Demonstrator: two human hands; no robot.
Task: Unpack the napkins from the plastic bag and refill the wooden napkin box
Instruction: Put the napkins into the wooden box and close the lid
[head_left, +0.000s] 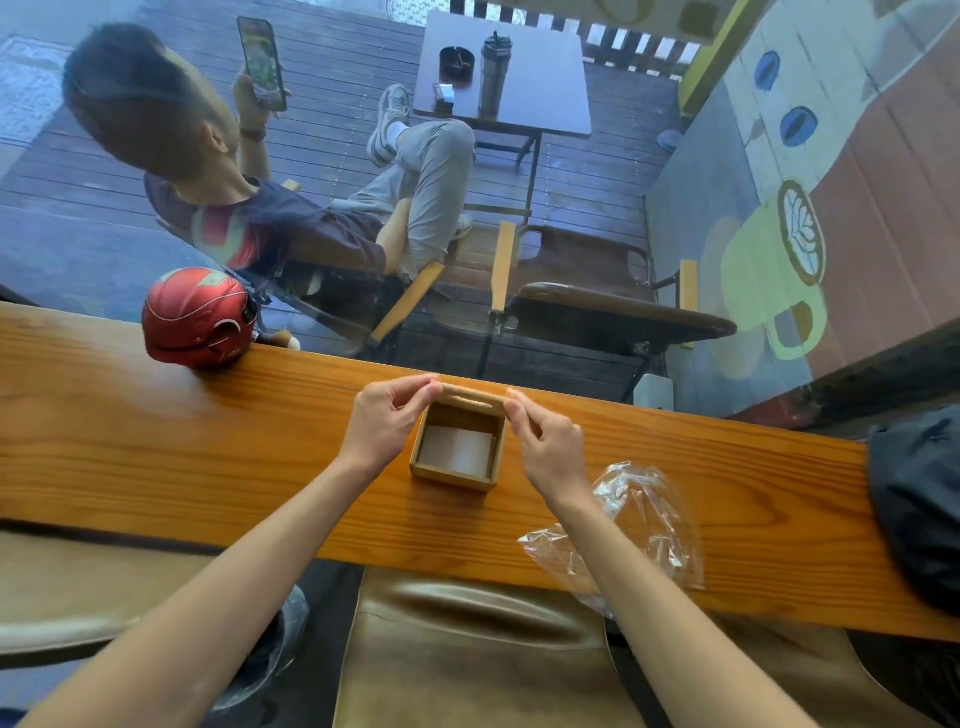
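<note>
A square wooden napkin box (451, 474) stands open on the wooden counter (208, 457). White napkins (457, 450) lie flat inside it, low down. Over the box's far edge, both hands hold the wooden lid (474, 399), which has a slot. My left hand (387, 418) pinches the lid's left end, and my right hand (545, 439) pinches its right end. A crumpled clear plastic bag (631, 525) lies on the counter to the right of the box, partly hanging over the near edge. It looks empty.
A red helmet (200, 319) rests on the counter's far left edge. A dark bag (919, 499) sits at the right end. A brown stool seat (467, 649) is below the counter. Beyond the glass, a person sits with a phone beside chairs and a small table.
</note>
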